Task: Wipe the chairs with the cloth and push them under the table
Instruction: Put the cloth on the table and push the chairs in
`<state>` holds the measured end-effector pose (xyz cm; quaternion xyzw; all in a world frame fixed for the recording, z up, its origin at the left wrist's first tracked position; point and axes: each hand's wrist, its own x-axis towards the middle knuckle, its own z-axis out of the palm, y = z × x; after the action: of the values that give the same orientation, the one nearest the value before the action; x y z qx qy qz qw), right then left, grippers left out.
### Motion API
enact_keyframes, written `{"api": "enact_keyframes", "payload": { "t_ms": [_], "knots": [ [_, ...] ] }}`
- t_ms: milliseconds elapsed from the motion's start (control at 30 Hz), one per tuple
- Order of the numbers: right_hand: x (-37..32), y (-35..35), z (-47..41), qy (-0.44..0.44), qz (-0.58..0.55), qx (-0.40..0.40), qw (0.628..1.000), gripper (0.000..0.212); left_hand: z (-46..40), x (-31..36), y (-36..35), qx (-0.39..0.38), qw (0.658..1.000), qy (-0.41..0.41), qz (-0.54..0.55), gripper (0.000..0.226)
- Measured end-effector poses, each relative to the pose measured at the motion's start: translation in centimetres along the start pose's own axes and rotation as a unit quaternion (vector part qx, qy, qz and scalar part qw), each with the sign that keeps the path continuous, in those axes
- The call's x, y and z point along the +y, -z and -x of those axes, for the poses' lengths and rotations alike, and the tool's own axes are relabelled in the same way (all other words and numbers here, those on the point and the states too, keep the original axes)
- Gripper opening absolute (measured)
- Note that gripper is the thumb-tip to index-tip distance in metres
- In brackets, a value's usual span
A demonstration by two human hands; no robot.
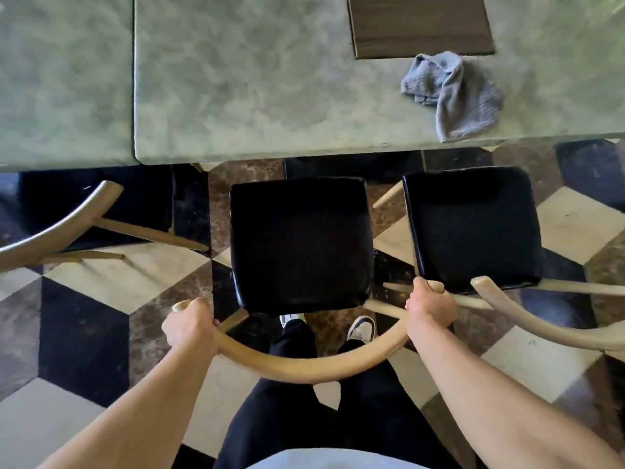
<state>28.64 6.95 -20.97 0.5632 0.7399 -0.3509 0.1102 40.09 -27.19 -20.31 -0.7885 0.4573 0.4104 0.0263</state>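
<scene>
Directly below me stands the middle chair [301,242], with a black seat and a curved pale wooden backrest. My left hand [191,324] grips the left end of that backrest and my right hand [431,308] grips its right end. The seat's front edge sits just short of the green table [253,96]. A crumpled grey cloth [451,94] lies on the table near its front edge, to the right, away from both hands. A second black-seated chair [473,225] stands to the right, also out from under the table.
A third chair [94,204] at the left sits partly under the table. A dark brown placemat [419,23] lies on the table behind the cloth. The floor is checkered in black, white and brown tiles. My legs and shoes [362,328] stand behind the middle chair.
</scene>
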Motion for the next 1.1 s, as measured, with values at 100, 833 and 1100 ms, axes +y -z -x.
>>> {"api": "enact_keyframes", "payload": {
  "t_ms": [100, 833, 1100],
  "knots": [
    [-0.8, -0.2, 0.3, -0.003, -0.02, -0.014, 1.0, 0.032, 0.1, 1.3, -0.4, -0.003, 1.0, -0.019, 0.002, 0.011],
    [-18.0, -9.6, -0.3, 0.058, -0.108, -0.014, 0.992, 0.029, -5.5, 18.7, -10.8, -0.037, 0.983, -0.133, 0.117, 0.015],
    [-18.9, -11.5, -1.1, 0.05, -0.118, -0.019, 0.992, 0.036, -6.0, 20.3, -11.8, -0.034, 0.985, -0.126, 0.113, 0.014]
  ]
}}
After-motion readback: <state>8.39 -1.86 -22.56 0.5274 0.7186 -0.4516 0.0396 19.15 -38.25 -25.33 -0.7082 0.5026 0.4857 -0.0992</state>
